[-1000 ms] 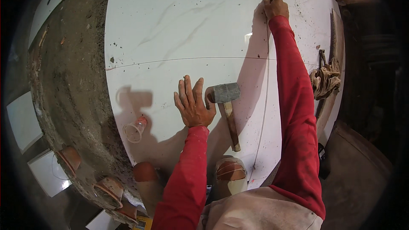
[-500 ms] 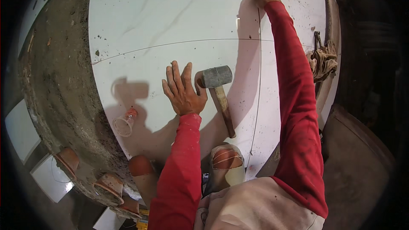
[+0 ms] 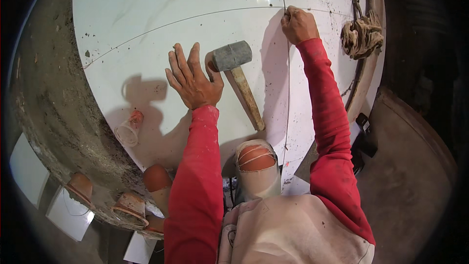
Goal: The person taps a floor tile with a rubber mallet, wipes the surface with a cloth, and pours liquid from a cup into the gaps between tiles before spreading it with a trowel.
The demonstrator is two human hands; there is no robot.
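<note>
Large white, grey-veined tiles [image 3: 234, 24] lie under my hands, with thin dark joints between them. My left hand [image 3: 194, 78] rests flat on the nearer tile, fingers spread. Just right of its thumb lies a rubber mallet [image 3: 232, 56] with a grey head and worn wooden handle. My right hand [image 3: 299, 24] is closed at the lengthwise joint, near where the joints cross; its fingertips press down on the line. Whatever they pinch, if anything, is hidden. Left of my knees, a clear plastic cup [image 3: 128, 134] with a reddish base lies tipped over.
A crumpled brown cloth [image 3: 361, 34] lies by the tiles' right edge, beside a raised border [image 3: 359, 88]. Rough grey mortar [image 3: 53, 98] runs along the left side. Clay-coloured pots [image 3: 129, 209] and loose white tiles [image 3: 73, 212] are at lower left. Dark crumbs dot the tiles.
My right hand has slid toward me along the joint, from beyond the crossing to just near it. The view has shifted; my left hand and the mallet keep their places on the tile.
</note>
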